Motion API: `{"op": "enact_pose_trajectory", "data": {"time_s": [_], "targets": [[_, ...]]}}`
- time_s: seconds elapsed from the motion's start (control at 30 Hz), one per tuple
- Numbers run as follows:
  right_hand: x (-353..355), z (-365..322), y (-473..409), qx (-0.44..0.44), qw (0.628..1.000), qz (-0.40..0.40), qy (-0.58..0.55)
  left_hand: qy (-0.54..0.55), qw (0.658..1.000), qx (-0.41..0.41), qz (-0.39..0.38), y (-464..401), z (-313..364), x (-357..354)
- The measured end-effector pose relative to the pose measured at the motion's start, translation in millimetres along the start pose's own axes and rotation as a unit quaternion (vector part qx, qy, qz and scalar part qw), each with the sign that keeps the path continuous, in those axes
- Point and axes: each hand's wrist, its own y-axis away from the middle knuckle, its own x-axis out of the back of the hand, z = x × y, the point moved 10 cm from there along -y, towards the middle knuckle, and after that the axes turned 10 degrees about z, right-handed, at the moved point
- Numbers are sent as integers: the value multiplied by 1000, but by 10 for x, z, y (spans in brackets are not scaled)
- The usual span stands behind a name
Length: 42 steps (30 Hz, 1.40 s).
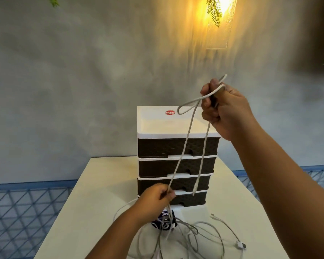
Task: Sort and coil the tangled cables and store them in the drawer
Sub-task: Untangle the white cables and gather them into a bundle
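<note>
A white cable (183, 146) was held stretched between both hands, apparently so that it could be drawn out of the tangle (191, 234) and its length judged for coiling. The right hand (226, 111) was raised high above the table (105, 184), fingers curled round a loop of the cable, with one free end left hanging so that its plug (195, 187) dangled in front of the drawers (178, 157). The left hand (157, 197) was kept low, just over the tangle, the running strand being pinched between thumb and fingers, probably to hold the rest of the pile down. The tangle was spread along the near edge of the table, with a loose connector (240, 245) lying toward the near right corner and something dark (165, 221) half buried beneath the strands. The drawers were set at the middle of the table toward its far edge, all four seen closed. Bare tabletop was left on both sides of the unit, wider on the left. Open room for coiling was judged best above the table; a drawer could hardly be pulled out without meeting the pile.
</note>
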Motion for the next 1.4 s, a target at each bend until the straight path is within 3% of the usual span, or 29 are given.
{"op": "enact_pose_trajectory", "data": {"time_s": [0.17, 0.3, 0.37, 0.5, 0.67, 1.2, 1.27, 1.33, 1.4], "targets": [[246, 121, -35, -30, 999, 0, 23, -45, 995, -52, 71, -145, 163, 290], [532, 567, 41, -84, 977, 46, 191, 72, 982, -74, 157, -216, 566, 721], [622, 756, 121, -100, 967, 65, 224, 118, 964, -93, 218, -208, 754, 968], [545, 1026, 344, -134, 958, 31, 250, 44, 917, -192, 348, -99, 1175, 1351], [239, 1041, 571, -127, 973, -41, 190, 95, 939, -159, 290, -238, 1288, 1336], [440, 126, 1368, -101, 981, -97, 131, 36, 963, -109, 245, 781, 2105, 1139], [522, -44, 1607, -106, 980, -111, 130, 83, 971, -53, 218, 949, 2177, 979], [644, -196, 1869, -113, 976, -122, 142, 205, 963, 6, 177, 1157, 2272, 772], [783, -287, 2135, -127, 972, -123, 158, 257, 953, 3, 161, 1362, 2415, 638]]}}
